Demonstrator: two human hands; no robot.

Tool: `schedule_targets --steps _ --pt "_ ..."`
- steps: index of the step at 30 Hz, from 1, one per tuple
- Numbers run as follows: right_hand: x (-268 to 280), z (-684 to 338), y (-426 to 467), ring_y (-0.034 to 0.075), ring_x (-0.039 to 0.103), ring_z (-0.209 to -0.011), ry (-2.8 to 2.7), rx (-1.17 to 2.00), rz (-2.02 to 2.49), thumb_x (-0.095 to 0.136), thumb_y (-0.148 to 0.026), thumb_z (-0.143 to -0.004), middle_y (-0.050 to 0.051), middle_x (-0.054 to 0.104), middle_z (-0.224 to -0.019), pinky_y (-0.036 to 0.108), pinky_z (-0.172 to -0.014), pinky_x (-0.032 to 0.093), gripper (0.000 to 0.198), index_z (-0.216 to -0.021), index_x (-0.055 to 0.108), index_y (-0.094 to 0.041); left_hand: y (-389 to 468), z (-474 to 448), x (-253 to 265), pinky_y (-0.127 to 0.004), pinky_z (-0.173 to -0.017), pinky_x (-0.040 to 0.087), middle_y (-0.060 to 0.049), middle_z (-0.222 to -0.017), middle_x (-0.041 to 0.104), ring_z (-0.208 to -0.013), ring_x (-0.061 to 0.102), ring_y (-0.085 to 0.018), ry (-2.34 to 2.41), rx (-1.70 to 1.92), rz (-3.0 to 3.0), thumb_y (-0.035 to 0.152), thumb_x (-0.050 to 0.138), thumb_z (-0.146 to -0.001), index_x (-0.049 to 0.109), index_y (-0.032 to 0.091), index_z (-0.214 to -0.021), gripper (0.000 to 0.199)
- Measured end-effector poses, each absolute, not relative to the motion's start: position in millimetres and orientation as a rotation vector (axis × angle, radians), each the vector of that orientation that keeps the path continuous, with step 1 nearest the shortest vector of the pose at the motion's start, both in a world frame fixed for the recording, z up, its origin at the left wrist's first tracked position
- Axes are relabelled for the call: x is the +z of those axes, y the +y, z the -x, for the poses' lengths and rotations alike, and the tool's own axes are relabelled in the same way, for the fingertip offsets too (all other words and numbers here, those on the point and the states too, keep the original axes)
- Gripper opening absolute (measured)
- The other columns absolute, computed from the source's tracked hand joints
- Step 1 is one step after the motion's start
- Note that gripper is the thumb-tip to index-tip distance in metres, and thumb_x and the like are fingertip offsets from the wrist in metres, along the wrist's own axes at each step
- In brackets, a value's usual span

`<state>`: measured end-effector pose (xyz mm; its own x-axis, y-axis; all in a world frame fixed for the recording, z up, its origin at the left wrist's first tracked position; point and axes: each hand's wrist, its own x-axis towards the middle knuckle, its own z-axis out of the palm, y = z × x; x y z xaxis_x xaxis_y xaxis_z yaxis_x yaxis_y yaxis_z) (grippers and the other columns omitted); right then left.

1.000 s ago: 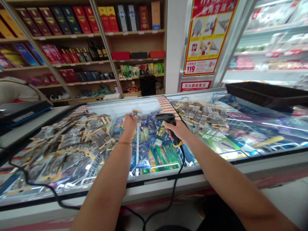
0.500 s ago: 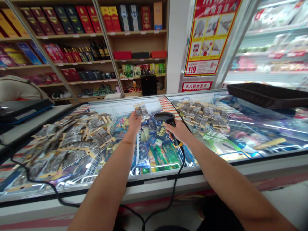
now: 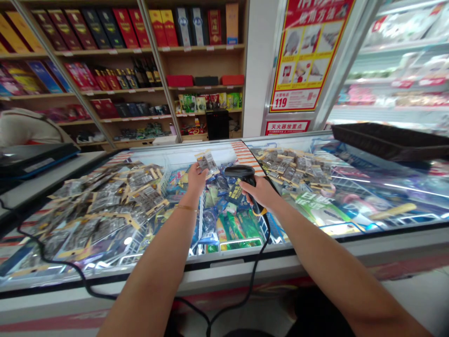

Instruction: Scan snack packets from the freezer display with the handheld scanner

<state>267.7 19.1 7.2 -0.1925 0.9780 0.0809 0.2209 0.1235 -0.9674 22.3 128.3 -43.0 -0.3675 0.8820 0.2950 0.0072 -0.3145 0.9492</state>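
Note:
Pinched in my left hand point(image 3: 197, 177) is a small clear packet point(image 3: 207, 162) with dark contents and a tan band, held above the freezer's glass top. My right hand point(image 3: 261, 191) is wrapped round the handle of a black barcode scanner point(image 3: 240, 173), whose head points left toward the packet without touching it. A black cable point(image 3: 257, 262) runs down from the handle. Similar packets lie in a large heap point(image 3: 115, 196) to the left and a smaller heap point(image 3: 298, 166) to the right, both on the glass.
Through the glass, wire baskets with colourful frozen packs point(image 3: 238, 224) show below my hands. A black tray point(image 3: 389, 140) rests at the right and a dark flat device point(image 3: 38, 159) at the left. Shelves of boxes point(image 3: 203, 47) and a red-and-yellow poster point(image 3: 308, 56) stand behind the freezer.
Almost nothing differs. Both hands keep the same positions, with the packet and scanner still held; the view has shifted very slightly.

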Motion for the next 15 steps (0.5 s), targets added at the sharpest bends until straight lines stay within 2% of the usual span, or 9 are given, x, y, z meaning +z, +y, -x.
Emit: schedule_targets --steps 8,15 --pt "11.2 -273.2 26.3 0.011 0.054 -0.039 -1.408 1.250 1.129 0.078 -0.035 -0.087 -0.002 0.064 -0.063 0.023 -0.037 0.044 0.027 -0.080 0.056 -0.021 122.0 -29.2 -35.7 -0.038 -0.091 0.061 -0.004 -0.094 0.077 -0.099 0.076 -0.023 1.369 1.696 -1.026 0.014 0.072 -0.071 0.065 0.021 -0.102 0.032" --pt "40.7 -342.0 24.3 0.011 0.054 -0.039 -1.223 1.239 1.227 0.074 -0.027 -0.092 -0.001 0.065 -0.060 0.023 -0.037 0.044 0.023 -0.079 0.057 -0.019 129.0 -64.5 -21.0 -0.044 -0.080 0.065 -0.001 -0.078 0.067 -0.077 0.073 -0.020 1.383 1.592 -1.072 0.018 0.082 -0.074 0.059 0.020 -0.098 0.033"
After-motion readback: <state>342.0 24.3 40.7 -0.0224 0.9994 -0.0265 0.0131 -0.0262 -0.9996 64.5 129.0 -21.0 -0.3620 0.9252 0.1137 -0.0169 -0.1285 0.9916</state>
